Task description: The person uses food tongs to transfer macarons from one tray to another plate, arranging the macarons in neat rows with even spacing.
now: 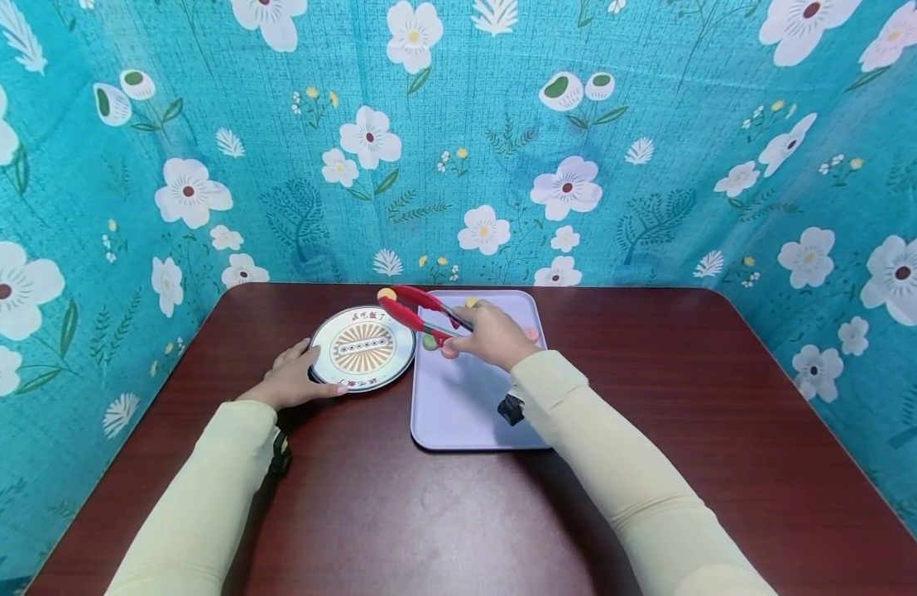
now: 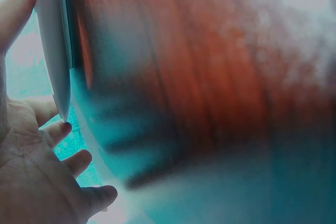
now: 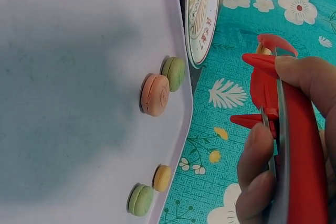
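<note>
My right hand (image 1: 496, 333) grips a pair of red-handled metal tongs (image 3: 299, 150) with red tips. At the far end of the tongs is a small yellow macaron (image 1: 387, 293), raised above the table between the plate and the tray; the tips partly cover it in the right wrist view. My left hand (image 1: 293, 377) holds the left rim of a round white plate (image 1: 402, 364), its thumb along the front edge and its fingers spread at the far side. The plate has a brown sunburst pattern and red lettering, and nothing lies on it.
A lavender tray (image 1: 458, 422) lies right of the plate. Toward its far end sit several macarons, among them a pink one (image 3: 155, 94), a green one (image 3: 174, 73), a yellow one (image 3: 162, 178) and another green one (image 3: 140, 200). A floral teal curtain (image 1: 458, 165) hangs behind the brown table (image 1: 689, 397).
</note>
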`<state>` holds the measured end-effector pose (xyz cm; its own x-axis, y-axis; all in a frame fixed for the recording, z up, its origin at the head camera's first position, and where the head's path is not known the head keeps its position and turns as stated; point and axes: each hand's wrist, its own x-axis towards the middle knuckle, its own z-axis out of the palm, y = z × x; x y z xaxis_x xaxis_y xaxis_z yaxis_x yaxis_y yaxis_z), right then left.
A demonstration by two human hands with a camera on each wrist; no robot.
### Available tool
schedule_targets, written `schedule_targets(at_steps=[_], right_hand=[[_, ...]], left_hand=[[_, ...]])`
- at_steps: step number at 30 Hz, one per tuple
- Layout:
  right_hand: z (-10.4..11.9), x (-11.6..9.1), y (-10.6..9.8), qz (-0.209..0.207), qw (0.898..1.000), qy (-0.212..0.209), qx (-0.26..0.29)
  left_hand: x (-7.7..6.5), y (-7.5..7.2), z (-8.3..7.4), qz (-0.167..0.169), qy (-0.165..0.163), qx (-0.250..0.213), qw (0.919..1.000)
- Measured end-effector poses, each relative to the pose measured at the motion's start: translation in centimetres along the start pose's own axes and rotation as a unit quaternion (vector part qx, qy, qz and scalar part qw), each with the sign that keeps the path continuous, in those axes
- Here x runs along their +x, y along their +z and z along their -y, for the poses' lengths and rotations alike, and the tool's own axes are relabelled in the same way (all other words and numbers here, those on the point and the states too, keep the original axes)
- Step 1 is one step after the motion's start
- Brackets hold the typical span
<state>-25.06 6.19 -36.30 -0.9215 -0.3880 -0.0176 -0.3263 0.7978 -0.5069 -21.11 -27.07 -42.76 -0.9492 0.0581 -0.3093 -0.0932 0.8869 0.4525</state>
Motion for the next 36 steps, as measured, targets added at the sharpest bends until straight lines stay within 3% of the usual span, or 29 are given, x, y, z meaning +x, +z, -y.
schedule_targets(at_steps=[7,17,29,36], right_hand=[[0.4,0.4,0.3,0.005,1.000,0.007,0.010],[1.1,0.8,0.8,-0.003,1.000,-0.017,-0.009],[1.8,1.5,1.7,0.006,1.000,0.012,-0.007],[2.1,1.9,2.5,0.016,1.000,0.004,0.002]], left_hand=[[0.0,0.0,0.1,0.002,-0.001,-0.004,1.0000],[0.1,0.1,0.1,0.003,-0.005,-0.004,1.0000],[-0.1,0.0,0.0,0.000,-0.003,-0.002,1.0000],[0.1,0.1,0.0,0.001,-0.010,-0.001,1.0000]])
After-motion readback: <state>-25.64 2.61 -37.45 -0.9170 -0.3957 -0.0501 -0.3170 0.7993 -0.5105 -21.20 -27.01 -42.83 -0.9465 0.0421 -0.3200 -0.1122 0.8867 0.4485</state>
